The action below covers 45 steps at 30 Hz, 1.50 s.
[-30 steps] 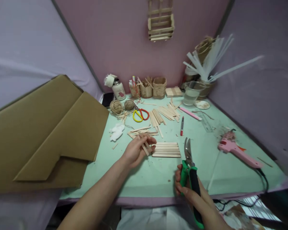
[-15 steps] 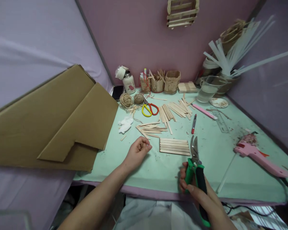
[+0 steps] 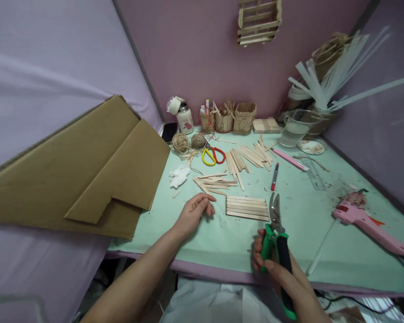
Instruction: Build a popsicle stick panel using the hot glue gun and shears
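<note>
My right hand grips green-and-black pruning shears near the table's front edge, blades pointing away from me and slightly parted. Just left of the blades lies a flat panel of craft sticks set side by side. My left hand rests on the table left of that panel, apart from it, holding nothing, with its fingers loosely bent and partly spread. Beyond the left hand is a loose pile of craft sticks, and more sticks lie fanned out behind it.
A pink glue gun lies at right. Behind are scissors, twine balls, a red marker, a pink cutter and a water-filled plastic cup. Folded cardboard leans at left.
My left hand's fingers have loosened and stretched out from a tighter curl. The shears stay in my right hand. The whole view has shifted slightly.
</note>
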Tool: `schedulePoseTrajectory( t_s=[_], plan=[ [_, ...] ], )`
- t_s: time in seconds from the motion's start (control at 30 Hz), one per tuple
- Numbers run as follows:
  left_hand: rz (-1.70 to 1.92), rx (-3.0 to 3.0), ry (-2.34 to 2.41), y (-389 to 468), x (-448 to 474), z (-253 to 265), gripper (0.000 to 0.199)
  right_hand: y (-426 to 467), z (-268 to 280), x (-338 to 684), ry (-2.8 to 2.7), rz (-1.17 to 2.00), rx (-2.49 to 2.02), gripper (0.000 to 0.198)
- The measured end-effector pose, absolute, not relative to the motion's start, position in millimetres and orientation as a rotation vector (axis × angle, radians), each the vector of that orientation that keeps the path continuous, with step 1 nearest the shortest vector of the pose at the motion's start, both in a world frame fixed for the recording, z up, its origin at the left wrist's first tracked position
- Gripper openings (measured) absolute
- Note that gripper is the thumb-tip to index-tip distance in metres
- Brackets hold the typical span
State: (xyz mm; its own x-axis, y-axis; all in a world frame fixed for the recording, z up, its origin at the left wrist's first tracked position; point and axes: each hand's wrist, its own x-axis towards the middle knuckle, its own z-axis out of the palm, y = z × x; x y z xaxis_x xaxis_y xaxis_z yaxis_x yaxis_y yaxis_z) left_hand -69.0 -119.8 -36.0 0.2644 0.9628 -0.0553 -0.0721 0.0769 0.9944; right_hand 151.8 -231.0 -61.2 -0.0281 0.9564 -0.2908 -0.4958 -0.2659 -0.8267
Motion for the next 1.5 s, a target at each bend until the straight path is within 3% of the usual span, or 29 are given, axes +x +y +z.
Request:
schedulePoseTrajectory(
  t_s=[0.17, 0.37, 0.47, 0.73, 0.9, 1.07, 1.5],
  plan=[
    [0.919, 1.420, 1.249, -121, -75, -21, 0.029, -231, -51, 150, -0.649, 1.567, -1.049, 0.048],
    [0.335, 2.098, 1.755, -116, -103, 2, 0.011, -238, -24, 144, -0.644, 1.508, -1.146, 0.042],
    [0.219, 2.233, 1.859, -112, -117, 1, 0.010, -239, -17, 144, -0.606, 1.513, -1.189, 0.041],
    [0.322, 2.264, 1.792, -99, -123, 9, 0.026, -237, -18, 140, -0.537, 1.513, -1.155, 0.043],
    [0.515, 2.315, 1.614, -55, -95, 27, 0.017, -236, -16, 143, -0.550, 1.506, -1.129, 0.043],
    [0.427, 2.390, 1.432, -21, -55, 17, 0.016, -232, -18, 150, -0.572, 1.544, -1.097, 0.047],
    [0.364, 2.479, 1.391, -25, -35, -17, 0.016, -232, -23, 148, -0.556, 1.509, -1.090, 0.048]
  ],
)
